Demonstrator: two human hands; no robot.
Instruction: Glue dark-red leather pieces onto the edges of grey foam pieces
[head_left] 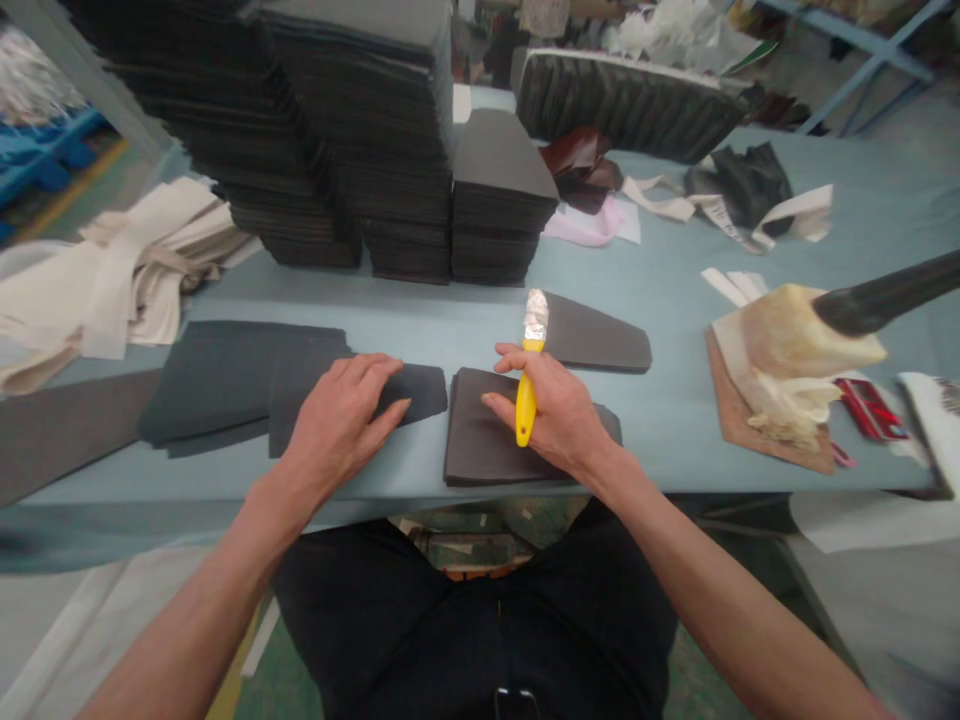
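Observation:
My left hand (346, 405) lies with its fingers apart on dark fabric pieces (225, 385), which overlap in a spread along the table's front. In my right hand (559, 410) is a yellow-handled brush (529, 385), held between thumb and fingers. Its bristle end points away from me and is crusted white. Beneath that hand sits a short stack of dark grey panels (480, 440), partly covered by the palm. Just beyond it, a single grey tapered panel (596, 333) lies flat, its left end behind the brush.
Tall stacks of black panels (397, 170) rise at the back, beside a lower stack (502, 165). Cream fabric strips (135, 260) lie at left. On the right, a black-handled tool with a pale block head (806, 330) rests on a brown board (724, 420), near a red object (870, 408).

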